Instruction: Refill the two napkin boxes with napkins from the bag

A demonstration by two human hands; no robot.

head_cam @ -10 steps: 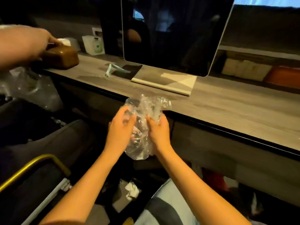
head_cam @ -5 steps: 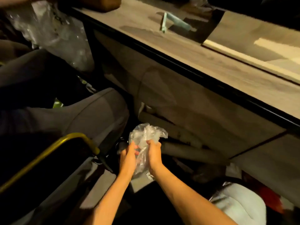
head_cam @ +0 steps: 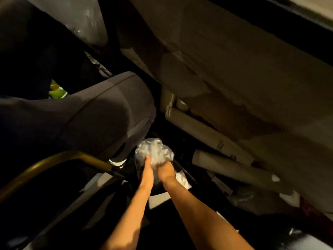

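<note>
You have one crumpled clear plastic bag [head_cam: 154, 151] low under the tabletop [head_cam: 252, 51], just beside the grey chair seat [head_cam: 100, 112]. Your left hand [head_cam: 148, 171] and right hand [head_cam: 166, 170] both press against its near side; whether the fingers curl round the film cannot be told. Judge it very light, soft, slippery and noisy, with no stiffness of its own: take hold by gathering a bunch of film, not by the surface. Count: one bag, two hands, two pale cardboard tubes [head_cam: 207, 134]. No napkin boxes are in view.
</note>
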